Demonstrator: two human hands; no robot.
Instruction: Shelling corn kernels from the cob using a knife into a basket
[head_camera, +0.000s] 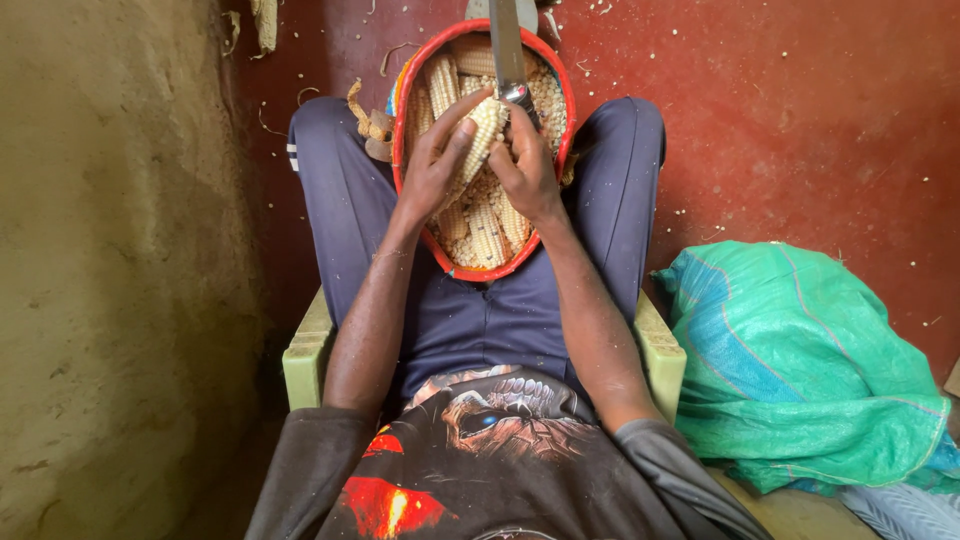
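Observation:
A red-rimmed basket (404, 96) rests on my lap between my knees, filled with pale corn cobs (487, 232) and loose kernels. My left hand (432, 160) grips one corn cob (484, 132) over the basket. My right hand (527, 165) holds a knife (507, 45) by the handle, its long blade pointing away from me, and presses against the same cob. The knife's handle is mostly hidden in my fist.
I sit on a pale green plastic chair (305, 355). A green woven sack (790, 365) lies bulging on the floor at my right. A rough mud wall (110, 270) stands close on my left. The red floor (790, 110) is dotted with kernels and husk scraps (372, 122).

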